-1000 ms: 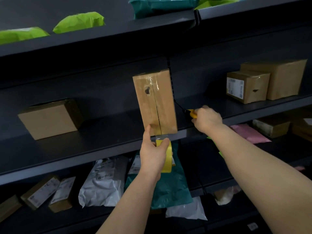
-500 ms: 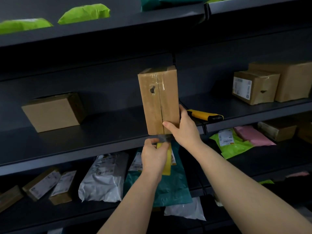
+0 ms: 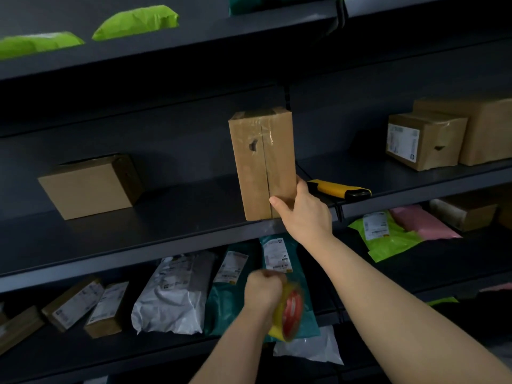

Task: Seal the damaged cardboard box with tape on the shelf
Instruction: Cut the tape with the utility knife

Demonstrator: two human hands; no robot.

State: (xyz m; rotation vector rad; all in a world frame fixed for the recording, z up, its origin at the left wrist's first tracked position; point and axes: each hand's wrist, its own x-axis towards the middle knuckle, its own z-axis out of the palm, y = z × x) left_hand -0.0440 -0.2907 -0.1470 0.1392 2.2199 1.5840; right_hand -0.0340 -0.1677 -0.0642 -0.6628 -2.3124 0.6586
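Note:
A tall cardboard box [image 3: 261,162] stands upright at the front of the dark middle shelf [image 3: 166,234]. It has a small torn hole in its left half and clear tape down its middle seam. My right hand [image 3: 302,212] grips the box's lower right corner, thumb across the front. My left hand [image 3: 264,291] is down in front of the lower shelf and grips a yellow tape roll [image 3: 289,311] with a red core, blurred by motion.
A yellow and black utility knife [image 3: 339,188] lies on the shelf just right of the box. Other cardboard boxes sit left [image 3: 88,187] and far right [image 3: 424,139]. Mailer bags and small parcels fill the lower shelf; green bags lie on the top shelf.
My right hand set the knife down on the shelf and moved to grip the box. My left hand dropped away from the box's bottom edge with the tape roll.

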